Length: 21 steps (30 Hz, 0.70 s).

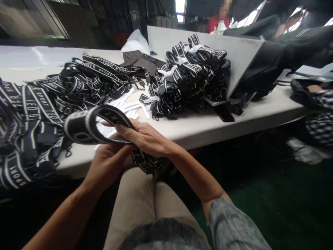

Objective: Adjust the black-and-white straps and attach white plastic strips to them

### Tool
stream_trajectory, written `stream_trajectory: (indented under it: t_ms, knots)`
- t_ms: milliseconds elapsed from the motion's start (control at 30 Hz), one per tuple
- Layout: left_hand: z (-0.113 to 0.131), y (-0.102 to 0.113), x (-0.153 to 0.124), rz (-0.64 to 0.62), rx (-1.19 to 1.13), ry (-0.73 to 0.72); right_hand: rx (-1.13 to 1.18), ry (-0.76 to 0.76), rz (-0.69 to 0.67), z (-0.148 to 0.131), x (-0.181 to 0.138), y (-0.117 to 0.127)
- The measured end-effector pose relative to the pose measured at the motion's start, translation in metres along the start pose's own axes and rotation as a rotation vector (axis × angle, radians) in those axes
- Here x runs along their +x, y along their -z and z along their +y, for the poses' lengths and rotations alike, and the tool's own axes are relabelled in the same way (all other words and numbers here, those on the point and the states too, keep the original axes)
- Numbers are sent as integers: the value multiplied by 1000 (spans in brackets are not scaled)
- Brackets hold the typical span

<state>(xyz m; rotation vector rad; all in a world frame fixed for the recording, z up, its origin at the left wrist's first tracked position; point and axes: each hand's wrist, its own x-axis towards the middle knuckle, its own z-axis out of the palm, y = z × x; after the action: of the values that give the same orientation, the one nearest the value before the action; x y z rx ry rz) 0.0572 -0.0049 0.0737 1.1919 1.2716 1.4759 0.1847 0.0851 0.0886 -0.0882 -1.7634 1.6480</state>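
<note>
Both of my hands hold one black strap with white lettering (88, 123), folded into a loop over the near edge of the white table (197, 126). My left hand (108, 163) grips the loop from below. My right hand (142, 137) pinches it from above, and the strap's tail with a black buckle (145, 163) hangs toward my lap. A loose heap of the same straps (39, 107) lies to the left. A pile of folded, white-tied strap bundles (189, 80) sits beyond my hands.
White tie strips (130, 104) lie on the table between the heaps. A white board (234, 52) leans behind the bundles, with black bags (270, 66) to its right. A person in red (217, 22) sits far back. A checked sleeve (319, 118) is at right.
</note>
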Motion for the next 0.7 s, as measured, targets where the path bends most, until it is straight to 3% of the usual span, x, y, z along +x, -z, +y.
stream_trajectory:
  t_ms: [167,300,400,533,700]
  knots:
    - [42,0,50,2,-306,-50,52,0,172,1,22,8]
    - [58,6,91,103,-379,-79,271,-99,212,30,15,4]
    - [51,16,114,284,-419,-83,414,-193,184,63,3,0]
    - [31,29,130,461,-521,-87,555,-135,301,97,-5,-3]
    - [17,29,121,389,-567,99,604,-93,415,110,2,-5]
